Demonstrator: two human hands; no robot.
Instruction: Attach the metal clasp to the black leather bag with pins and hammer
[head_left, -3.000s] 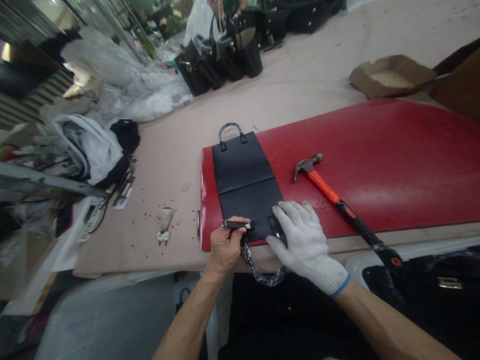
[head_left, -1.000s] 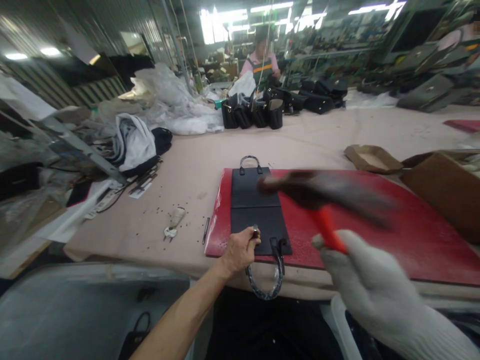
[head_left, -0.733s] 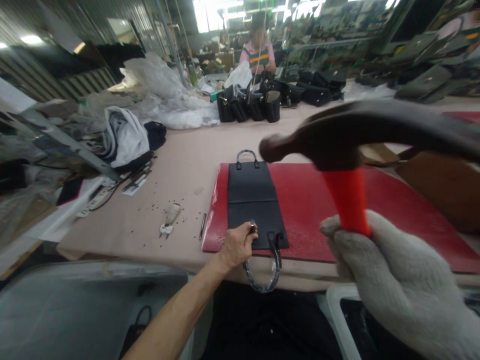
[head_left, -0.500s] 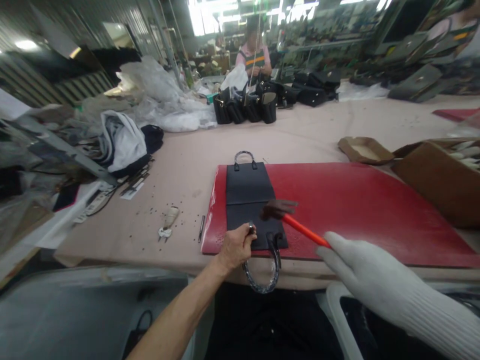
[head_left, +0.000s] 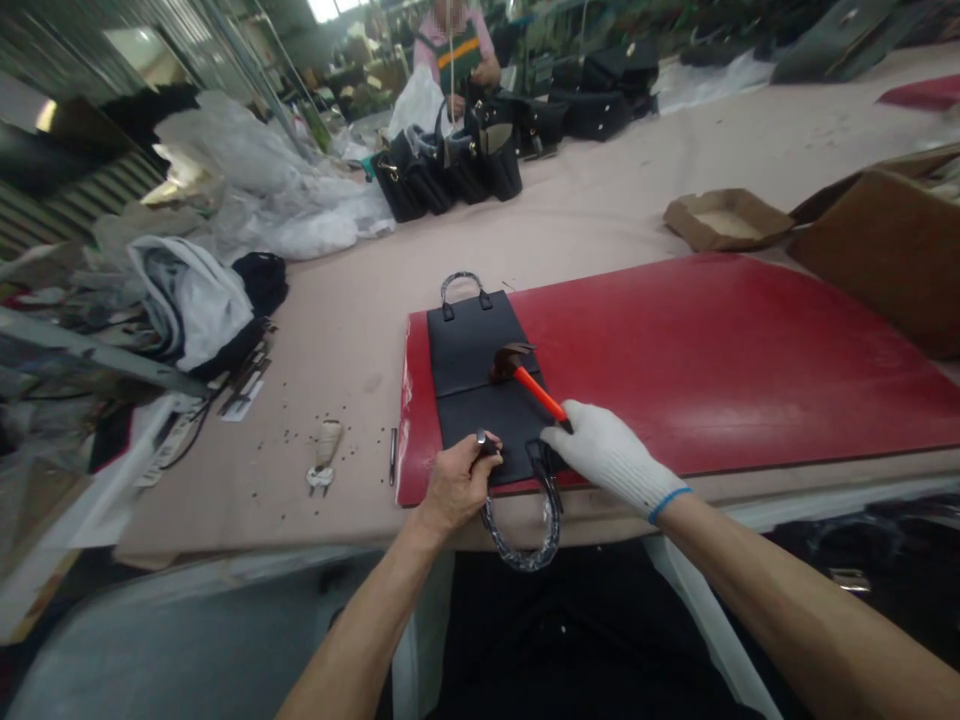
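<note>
A black bag panel [head_left: 474, 345] with a fold across its middle lies on the red mat [head_left: 675, 370]. It has a plastic-wrapped handle [head_left: 525, 555] at the near end and another handle [head_left: 463, 277] at the far end. My bare left hand [head_left: 457, 482] is closed around a short metal punch [head_left: 482, 440], held over the near part of the panel beside the handle's base. My right hand [head_left: 600, 440], in a white knit glove, grips a claw hammer [head_left: 538, 392] by its orange-red handle. The hammer's head is over the panel, beyond the punch.
A thin metal rod [head_left: 393, 456] lies left of the mat, near a taped plug-like piece [head_left: 325, 455] and scattered small dark bits. Cardboard boxes [head_left: 727, 220] stand at right. Black bags [head_left: 450, 165] and plastic sheeting [head_left: 300, 220] lie farther back. A person [head_left: 457, 50] is across the table.
My gloved right hand has moved left and inward with the hammer, nearer the panel. My left hand keeps the punch at about the same spot. The view has tilted down and turned.
</note>
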